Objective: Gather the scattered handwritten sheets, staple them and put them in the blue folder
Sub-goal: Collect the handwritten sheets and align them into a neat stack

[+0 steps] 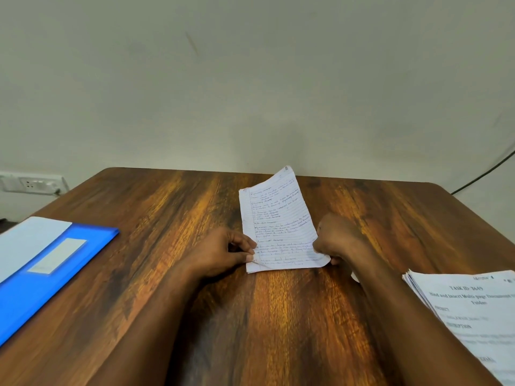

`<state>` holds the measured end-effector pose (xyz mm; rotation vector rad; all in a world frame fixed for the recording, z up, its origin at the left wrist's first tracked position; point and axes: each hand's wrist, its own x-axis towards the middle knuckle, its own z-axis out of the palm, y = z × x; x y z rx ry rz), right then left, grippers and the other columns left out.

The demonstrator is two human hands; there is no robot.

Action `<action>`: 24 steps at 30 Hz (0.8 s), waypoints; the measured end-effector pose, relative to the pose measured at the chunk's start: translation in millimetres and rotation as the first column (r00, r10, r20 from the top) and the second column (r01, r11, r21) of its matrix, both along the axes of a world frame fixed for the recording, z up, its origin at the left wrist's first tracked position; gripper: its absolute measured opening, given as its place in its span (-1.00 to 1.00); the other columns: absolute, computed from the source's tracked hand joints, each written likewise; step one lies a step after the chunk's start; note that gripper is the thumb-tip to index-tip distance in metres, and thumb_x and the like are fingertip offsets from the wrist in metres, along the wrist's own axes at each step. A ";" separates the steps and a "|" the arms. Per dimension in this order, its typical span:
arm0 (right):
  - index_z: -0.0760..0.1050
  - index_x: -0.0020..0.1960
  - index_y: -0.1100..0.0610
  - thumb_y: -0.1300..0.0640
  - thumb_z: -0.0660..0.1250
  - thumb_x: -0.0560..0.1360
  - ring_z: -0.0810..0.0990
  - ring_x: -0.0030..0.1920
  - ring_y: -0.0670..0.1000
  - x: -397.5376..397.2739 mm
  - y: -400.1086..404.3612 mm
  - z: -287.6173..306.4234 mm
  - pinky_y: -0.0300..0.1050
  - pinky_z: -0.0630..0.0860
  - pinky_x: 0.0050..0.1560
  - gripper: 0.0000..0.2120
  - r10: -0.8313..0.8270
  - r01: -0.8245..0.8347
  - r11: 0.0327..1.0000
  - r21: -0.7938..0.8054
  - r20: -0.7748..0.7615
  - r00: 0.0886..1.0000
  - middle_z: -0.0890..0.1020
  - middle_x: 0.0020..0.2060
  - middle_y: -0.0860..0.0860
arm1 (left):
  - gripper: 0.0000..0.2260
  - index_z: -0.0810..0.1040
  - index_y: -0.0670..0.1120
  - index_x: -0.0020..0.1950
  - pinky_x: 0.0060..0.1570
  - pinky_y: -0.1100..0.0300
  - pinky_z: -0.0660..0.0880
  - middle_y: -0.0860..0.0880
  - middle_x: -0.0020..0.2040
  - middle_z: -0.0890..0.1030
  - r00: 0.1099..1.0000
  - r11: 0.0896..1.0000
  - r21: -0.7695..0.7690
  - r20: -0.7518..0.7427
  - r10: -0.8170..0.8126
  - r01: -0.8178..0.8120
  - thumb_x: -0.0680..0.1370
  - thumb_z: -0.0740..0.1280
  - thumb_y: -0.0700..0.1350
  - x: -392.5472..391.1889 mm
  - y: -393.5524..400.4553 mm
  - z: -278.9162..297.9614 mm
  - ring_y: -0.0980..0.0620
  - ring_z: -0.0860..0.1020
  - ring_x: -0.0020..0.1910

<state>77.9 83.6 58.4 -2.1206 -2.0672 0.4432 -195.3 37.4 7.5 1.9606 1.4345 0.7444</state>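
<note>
Handwritten sheets (pixel 278 221), lined and gathered into one stack, lie near the far middle of the wooden table (pixel 172 207). Left hand (pixel 223 252) pinches the stack's near left corner between thumb and curled fingers; right hand (pixel 338 239) grips the near right corner, fingers curled. Blue folder (pixel 41 277), closed, lies at the left edge, well apart. Printed instruction sheets (pixel 471 310) lie at the right edge
</note>
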 end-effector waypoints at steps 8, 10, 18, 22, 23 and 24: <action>0.55 -0.04 0.17 0.21 0.47 0.51 0.67 -0.46 0.03 0.8 -0.3 -0.5 -0.21 0.56 -0.42 -0.89 0.006 -0.006 1.000 -0.004 0.001 1.000 0.65 -0.22 0.07 | -0.85 0.76 0.06 -0.15 0.26 0.13 0.56 0.18 0.15 0.72 1.000 1.000 -0.017 -0.003 -0.003 0.003 0.55 0.53 -0.18 0.0 -0.7 2.0 0.29 0.63 0.17; 0.55 -0.03 0.16 0.20 0.47 0.51 0.66 -0.47 0.02 1.3 -0.1 -0.9 -0.23 0.53 -0.44 -0.89 0.005 -0.005 1.000 -0.003 0.002 1.000 0.65 -0.22 0.06 | -0.82 0.76 0.09 -0.18 0.26 0.14 0.55 0.18 0.15 0.72 1.000 1.000 -0.016 -0.006 -0.010 0.010 0.53 0.54 -0.19 -0.7 -1.0 2.2 0.30 0.62 0.17; 0.56 -0.03 0.16 0.19 0.49 0.51 0.70 -0.41 0.03 0.6 0.3 -0.8 -0.14 0.64 -0.34 -0.88 -0.003 0.002 1.000 -0.014 -0.014 1.000 0.67 -0.21 0.06 | -0.83 0.81 0.06 -0.12 0.20 0.43 0.44 0.20 0.21 0.69 0.999 0.998 -0.057 -0.002 -0.040 0.040 0.41 0.64 -0.21 -2.3 -5.6 4.7 0.38 0.55 0.24; 0.56 -0.02 0.17 0.20 0.49 0.51 0.70 -0.41 0.04 0.7 0.0 -0.6 -0.15 0.63 -0.35 -0.88 -0.007 0.007 1.000 -0.020 -0.018 1.000 0.67 -0.21 0.07 | -0.84 0.81 0.05 -0.14 0.22 0.40 0.43 0.18 0.21 0.69 0.998 0.997 -0.066 0.034 -0.046 0.049 0.39 0.66 -0.19 -0.8 -7.3 6.3 0.37 0.54 0.26; 0.56 -0.02 0.17 0.20 0.49 0.51 0.70 -0.41 0.04 0.5 -0.2 -0.6 -0.15 0.62 -0.36 -0.88 -0.007 0.007 1.000 -0.021 -0.019 1.000 0.67 -0.21 0.07 | -0.85 0.81 0.04 -0.14 0.21 0.41 0.43 0.17 0.21 0.69 0.998 0.997 -0.064 0.041 -0.048 0.051 0.39 0.66 -0.18 -0.8 -7.7 6.5 0.37 0.54 0.25; 0.56 -0.01 0.17 0.20 0.48 0.51 0.70 -0.41 0.04 0.2 -0.3 -0.6 -0.16 0.61 -0.37 -0.88 -0.006 0.006 1.000 -0.020 -0.021 1.000 0.67 -0.21 0.07 | -0.87 0.81 0.02 -0.14 0.20 0.42 0.43 0.17 0.20 0.69 0.998 0.997 -0.061 0.044 -0.049 0.052 0.40 0.66 -0.18 -1.0 -7.8 6.4 0.38 0.54 0.25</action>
